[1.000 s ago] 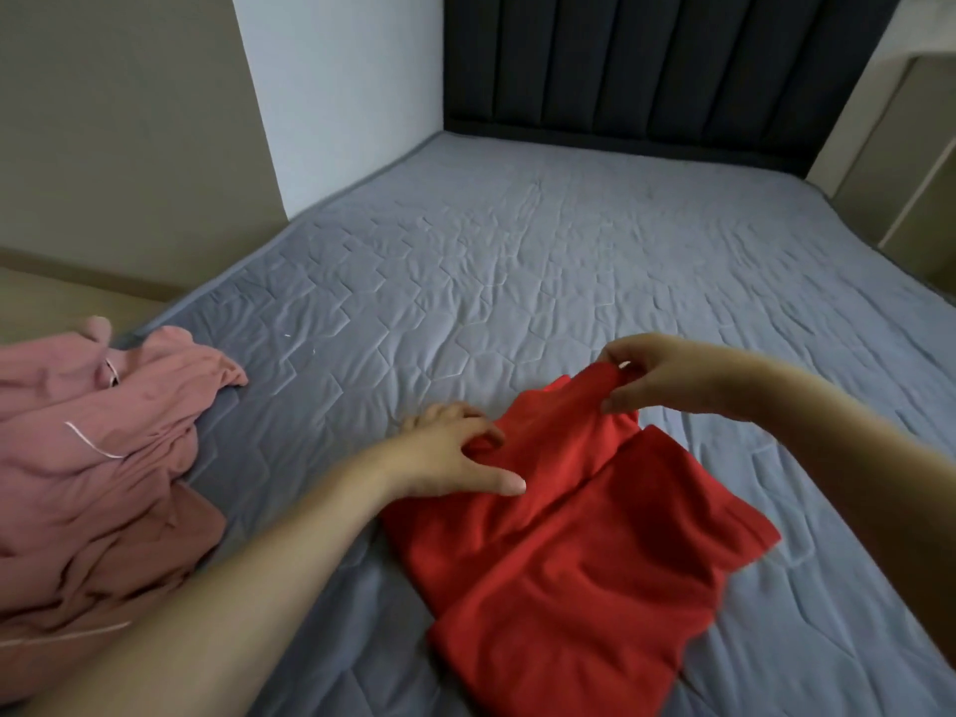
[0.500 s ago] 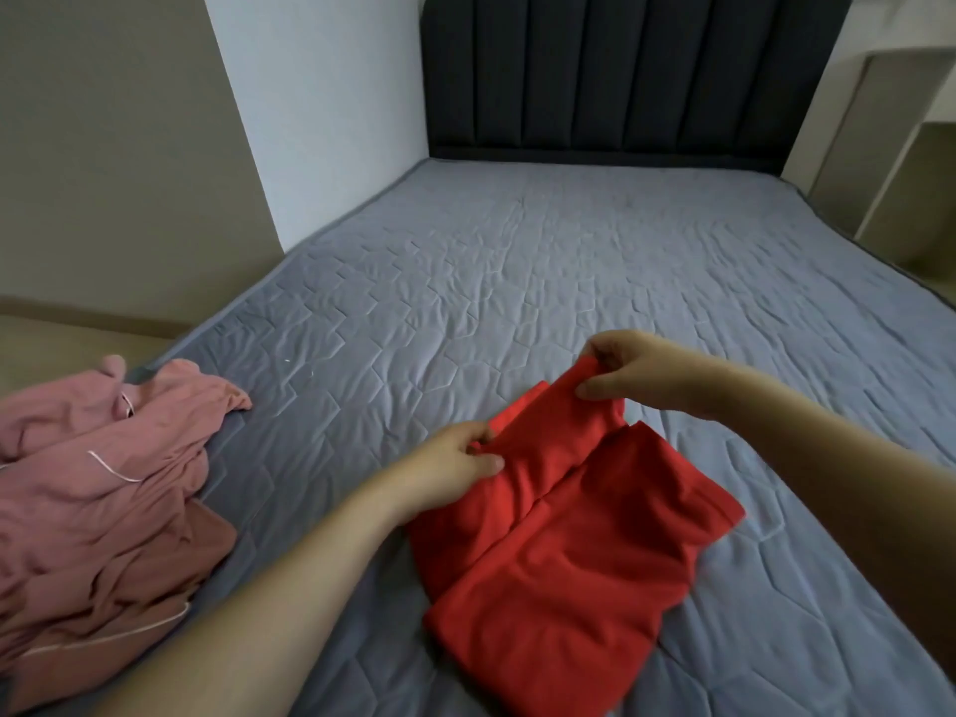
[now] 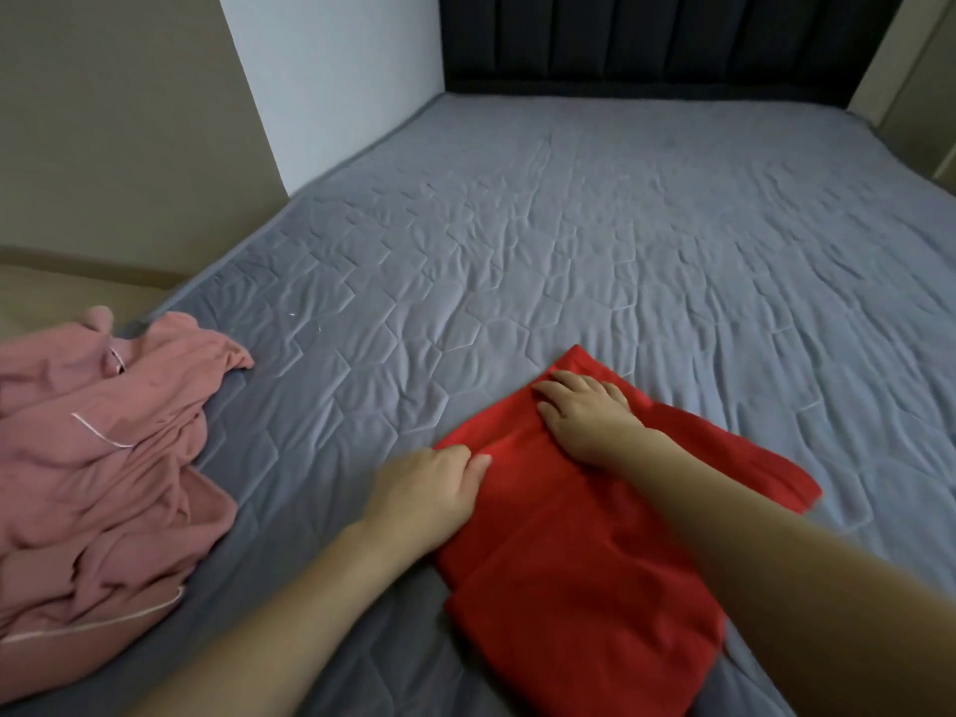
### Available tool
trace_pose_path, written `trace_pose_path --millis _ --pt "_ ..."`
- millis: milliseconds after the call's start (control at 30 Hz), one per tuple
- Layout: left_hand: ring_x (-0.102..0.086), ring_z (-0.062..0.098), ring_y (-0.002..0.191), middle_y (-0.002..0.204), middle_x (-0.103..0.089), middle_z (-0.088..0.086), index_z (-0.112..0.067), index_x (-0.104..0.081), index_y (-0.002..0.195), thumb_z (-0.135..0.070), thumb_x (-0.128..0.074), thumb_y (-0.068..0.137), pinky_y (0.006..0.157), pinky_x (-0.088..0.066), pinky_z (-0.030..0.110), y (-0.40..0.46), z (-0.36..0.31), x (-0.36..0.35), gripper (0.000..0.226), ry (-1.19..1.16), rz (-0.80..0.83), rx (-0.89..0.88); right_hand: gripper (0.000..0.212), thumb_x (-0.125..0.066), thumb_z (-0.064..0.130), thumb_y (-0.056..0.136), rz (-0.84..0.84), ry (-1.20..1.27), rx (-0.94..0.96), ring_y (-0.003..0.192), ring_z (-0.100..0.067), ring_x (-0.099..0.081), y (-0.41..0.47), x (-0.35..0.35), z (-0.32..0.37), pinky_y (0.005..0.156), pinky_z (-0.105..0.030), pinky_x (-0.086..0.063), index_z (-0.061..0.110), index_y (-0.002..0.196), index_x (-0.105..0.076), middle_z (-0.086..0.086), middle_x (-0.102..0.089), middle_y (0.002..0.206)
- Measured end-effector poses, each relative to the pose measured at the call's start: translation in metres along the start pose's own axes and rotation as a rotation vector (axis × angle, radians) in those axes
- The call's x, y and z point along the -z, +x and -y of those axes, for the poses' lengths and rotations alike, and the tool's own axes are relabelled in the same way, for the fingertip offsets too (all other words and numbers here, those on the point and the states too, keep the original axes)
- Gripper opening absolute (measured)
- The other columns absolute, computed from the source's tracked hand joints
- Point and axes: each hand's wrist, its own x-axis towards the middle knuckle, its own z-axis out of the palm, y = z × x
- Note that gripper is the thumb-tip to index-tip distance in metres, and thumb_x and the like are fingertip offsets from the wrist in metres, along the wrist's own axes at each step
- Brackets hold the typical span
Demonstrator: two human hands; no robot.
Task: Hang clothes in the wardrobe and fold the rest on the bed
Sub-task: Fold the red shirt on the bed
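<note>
A red garment (image 3: 584,540) lies part-folded on the grey quilted bed (image 3: 569,240), its long axis running from the near edge up and away towards the dark headboard (image 3: 646,38); the right hand (image 3: 587,416) lies flat on the far end with fingers spread, while the left hand (image 3: 429,491) rests at the garment's left edge, fingers loosely bent over the cloth (whether it pinches a fold cannot be told). Both hands sit on the far half, so the near end seems the part to bring up next; a rumpled pink garment (image 3: 98,458) waits well apart on the left.
</note>
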Motion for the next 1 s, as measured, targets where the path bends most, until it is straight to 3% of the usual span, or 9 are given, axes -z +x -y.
trace_pose_path --millis 133,300,367,433,567,633,733,867,1000 --pt "-0.067 0.029 0.092 0.096 -0.071 0.008 -0.017 -0.062 0.095 -0.051 -0.026 0.101 0.07 -0.048 0.036 0.011 0.008 -0.022 0.05 0.151 0.01 0.137 0.041 -0.032 0.046 0.097 -0.193 0.017 -0.022 0.137 -0.016 -0.03 0.002 -0.022 0.003 0.113 -0.042 -0.016 0.032 0.134 -0.044 0.007 -0.037 0.147" --pt "-0.066 0.029 0.092 0.096 -0.07 0.007 -0.017 -0.057 0.101 -0.05 -0.036 0.097 0.071 -0.046 0.036 0.018 0.002 -0.017 0.039 0.151 -0.016 0.162 0.056 -0.042 0.046 0.095 -0.132 0.129 0.055 0.144 -0.022 -0.014 -0.01 0.006 -0.001 0.117 -0.043 -0.005 0.029 0.146 -0.028 -0.001 -0.017 0.156" --pt "-0.062 0.028 0.089 0.091 -0.065 0.005 -0.017 -0.052 0.093 -0.045 -0.051 0.089 0.071 -0.043 0.037 0.007 -0.002 0.001 0.028 0.038 -0.167 0.106 0.058 -0.051 0.041 0.085 -0.132 0.137 0.242 0.135 -0.024 -0.032 -0.027 0.035 -0.009 0.111 -0.041 -0.019 0.026 0.14 -0.038 -0.001 -0.035 0.143" --pt "-0.059 0.02 0.078 0.08 -0.06 -0.003 -0.019 -0.05 0.08 -0.05 -0.056 0.082 0.065 -0.039 0.033 -0.008 -0.01 0.019 0.031 -0.215 -0.242 0.131 0.057 -0.049 0.04 0.071 0.068 0.045 0.357 0.117 -0.02 -0.051 -0.046 0.061 -0.017 0.103 -0.036 -0.028 0.025 0.125 -0.049 0.005 -0.053 0.119" --pt "-0.061 0.014 0.073 0.075 -0.062 -0.009 -0.021 -0.056 0.075 -0.083 -0.047 0.065 0.061 -0.043 0.029 -0.027 -0.045 0.046 0.064 -0.506 0.494 0.345 0.061 -0.058 0.044 0.069 0.468 -0.349 0.16 0.117 -0.024 -0.047 -0.069 0.088 -0.028 0.105 -0.042 -0.031 0.034 0.127 -0.044 0.002 -0.055 0.121" --pt "-0.066 0.02 0.085 0.084 -0.067 -0.002 -0.016 -0.063 0.085 -0.074 -0.061 0.07 0.063 -0.045 0.03 -0.035 -0.06 0.048 0.061 -0.494 0.615 0.31 0.058 -0.06 0.045 0.068 0.524 -0.466 0.032 0.119 -0.029 -0.041 -0.074 0.097 -0.024 0.102 -0.046 -0.037 0.033 0.123 -0.05 -0.003 -0.05 0.123" --pt "-0.068 0.023 0.093 0.088 -0.072 0.002 -0.013 -0.069 0.087 -0.053 -0.073 0.073 0.074 -0.049 0.03 -0.039 -0.07 0.049 0.043 -0.67 0.559 0.273 0.053 -0.062 0.038 0.074 0.584 -0.532 -0.079 0.114 -0.027 -0.049 -0.079 0.11 -0.014 0.096 -0.036 -0.041 0.026 0.125 -0.053 -0.004 -0.052 0.119" --pt "-0.067 0.017 0.095 0.099 -0.072 -0.001 -0.015 -0.069 0.098 -0.049 -0.074 0.065 0.091 -0.051 0.04 -0.033 -0.065 0.067 0.047 -0.795 0.476 0.177 0.031 -0.058 0.014 0.081 0.567 -0.478 -0.1 0.052 -0.012 -0.048 -0.077 0.132 -0.007 0.042 -0.013 -0.04 0.008 0.111 -0.059 -0.002 -0.053 0.067" --pt "-0.067 0.014 0.096 0.105 -0.071 -0.001 -0.015 -0.065 0.112 -0.063 -0.072 0.051 0.09 -0.053 0.037 -0.016 -0.038 0.073 0.078 -0.793 0.331 0.206 0.03 -0.047 0.008 0.081 0.32 -0.385 -0.054 0.081 -0.025 -0.059 -0.054 0.155 -0.013 0.058 -0.025 -0.04 0.006 0.109 -0.057 -0.011 -0.062 0.102"
